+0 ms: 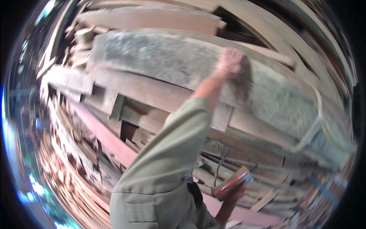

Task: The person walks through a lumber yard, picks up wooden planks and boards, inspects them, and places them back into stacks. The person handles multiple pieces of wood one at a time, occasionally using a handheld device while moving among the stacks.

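Note:
A wide, grey, weathered board (pixel 164 57) lies across the upper part of the pile, its face mottled and rough. At its upper edge is my left hand (pixel 231 63), reached far out, fingers curled against the board; motion blurs them. A dark shadow falls beside that hand. Lower down on the right, my right hand (pixel 235 194) is closed around a flat red-and-brown object (pixel 232 184) with a shiny, plastic-looking end. Its exact kind cannot be made out. The long light-green sleeve (pixel 167 149) of my left arm covers the middle of the view.
Planks and offcuts are stacked all round, including a pinkish board (pixel 103 131) at left. A pale looped strap (pixel 314 128) hangs over the grey board's right part. A thin bent rod (pixel 220 166) stands near my right hand. Thin strips (pixel 72 191) lie at lower left.

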{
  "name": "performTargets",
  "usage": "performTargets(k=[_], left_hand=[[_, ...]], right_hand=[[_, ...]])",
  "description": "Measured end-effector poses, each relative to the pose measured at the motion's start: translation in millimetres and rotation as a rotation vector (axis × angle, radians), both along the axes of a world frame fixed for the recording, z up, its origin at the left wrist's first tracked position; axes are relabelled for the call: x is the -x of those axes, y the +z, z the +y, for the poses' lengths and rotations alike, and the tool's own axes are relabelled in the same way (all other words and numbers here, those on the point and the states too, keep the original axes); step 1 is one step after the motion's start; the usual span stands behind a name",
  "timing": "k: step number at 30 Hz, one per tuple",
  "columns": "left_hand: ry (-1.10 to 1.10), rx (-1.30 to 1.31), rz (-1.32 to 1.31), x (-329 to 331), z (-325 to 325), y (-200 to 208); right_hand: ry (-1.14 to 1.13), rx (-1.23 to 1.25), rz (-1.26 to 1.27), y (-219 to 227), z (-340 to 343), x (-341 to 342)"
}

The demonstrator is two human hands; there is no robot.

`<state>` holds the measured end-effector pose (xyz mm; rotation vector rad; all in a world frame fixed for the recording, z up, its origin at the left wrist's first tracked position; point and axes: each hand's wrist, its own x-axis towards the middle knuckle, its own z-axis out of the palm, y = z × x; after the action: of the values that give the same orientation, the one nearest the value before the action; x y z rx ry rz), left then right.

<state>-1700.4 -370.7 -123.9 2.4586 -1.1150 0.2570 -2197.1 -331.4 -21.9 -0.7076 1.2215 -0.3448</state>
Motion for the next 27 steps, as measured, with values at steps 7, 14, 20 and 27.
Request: performTargets(k=[7, 14, 20, 27], left_hand=[[0.003, 0.053, 0.059, -11, -7, 17], [0.002, 0.145, -0.017, -12, -7, 15], [0.005, -0.034, -0.046, -13, -4, 5], [-0.017, -0.080, -0.032, -9, -16, 9]], right_hand=[[0.011, -0.062, 0.066, 8, -26, -55], [0.005, 0.002, -0.006, 14, -68, -85], [0.040, -0.061, -0.039, -4, -68, -76], [0.050, -0.234, -0.192, 9, -60, -70]])
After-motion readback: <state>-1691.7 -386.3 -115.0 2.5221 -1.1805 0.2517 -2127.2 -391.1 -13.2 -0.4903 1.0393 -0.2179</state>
